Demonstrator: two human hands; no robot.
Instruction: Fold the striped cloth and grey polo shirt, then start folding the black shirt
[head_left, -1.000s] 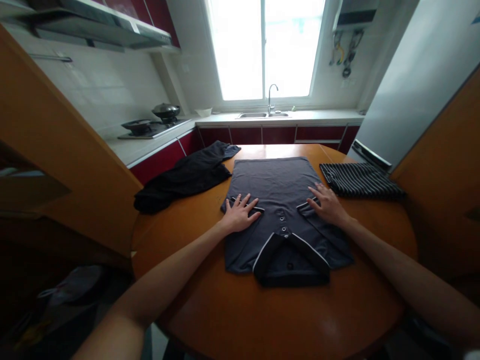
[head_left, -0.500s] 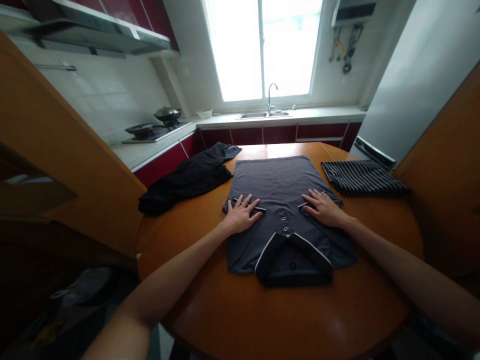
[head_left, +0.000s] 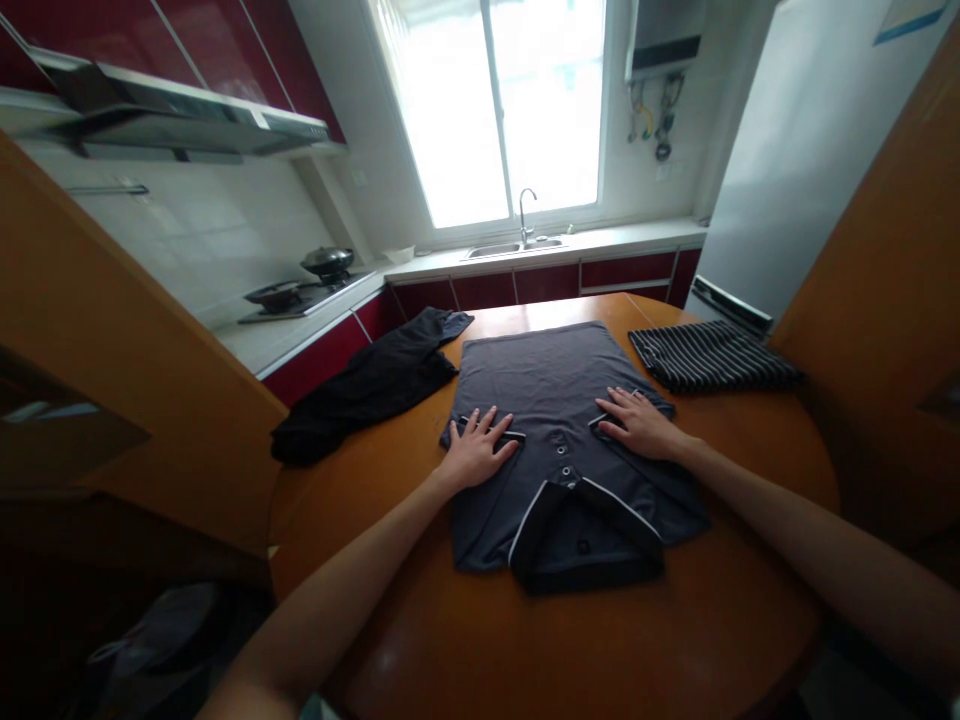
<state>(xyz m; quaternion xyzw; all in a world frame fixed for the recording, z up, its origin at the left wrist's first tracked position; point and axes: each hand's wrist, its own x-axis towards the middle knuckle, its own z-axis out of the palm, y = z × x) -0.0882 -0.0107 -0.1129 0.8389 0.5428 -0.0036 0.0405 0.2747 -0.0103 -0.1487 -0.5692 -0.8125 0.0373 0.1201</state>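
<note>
I see no container on the round wooden surface (head_left: 570, 640); the only ones are far back, a sink (head_left: 514, 247) under the window and pans (head_left: 300, 285) on the stove, their contents too small to tell. The room is a kitchen with red cabinets and a bright window. A crumpled black garment (head_left: 375, 380) lies at the left, a folded striped cloth (head_left: 712, 355) at the right. Between them the grey polo shirt (head_left: 559, 400) lies flat, sleeves folded in, collar white-trimmed and nearest me. My left hand (head_left: 476, 450) and right hand (head_left: 637, 425) press flat on the sleeves, fingers spread, gripping nothing
</note>
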